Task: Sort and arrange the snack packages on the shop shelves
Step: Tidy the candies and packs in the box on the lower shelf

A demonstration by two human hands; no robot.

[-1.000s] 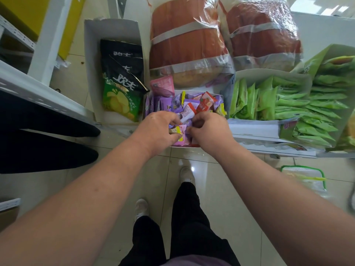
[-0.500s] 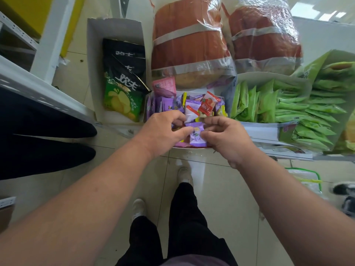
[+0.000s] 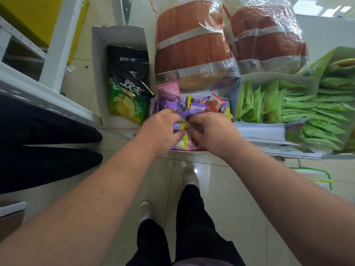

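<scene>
A small open box on the low shelf holds several little snack packets in purple, red and yellow. Both hands are down in its front half. My left hand has its fingers curled around a small purple and yellow packet. My right hand meets it from the right, fingers curled on the same cluster of packets. What lies under the palms is hidden.
Left of the box stands a white carton with black and green chip bags. Behind are two big clear bags of orange-brown goods. To the right, trays of green packets. A white shelf edge runs at left; tiled floor below.
The purple packet that was held up between both hands half a second ago has gone back down; both hands have pushed forward into the box and closed on a purple and yellow packet.
</scene>
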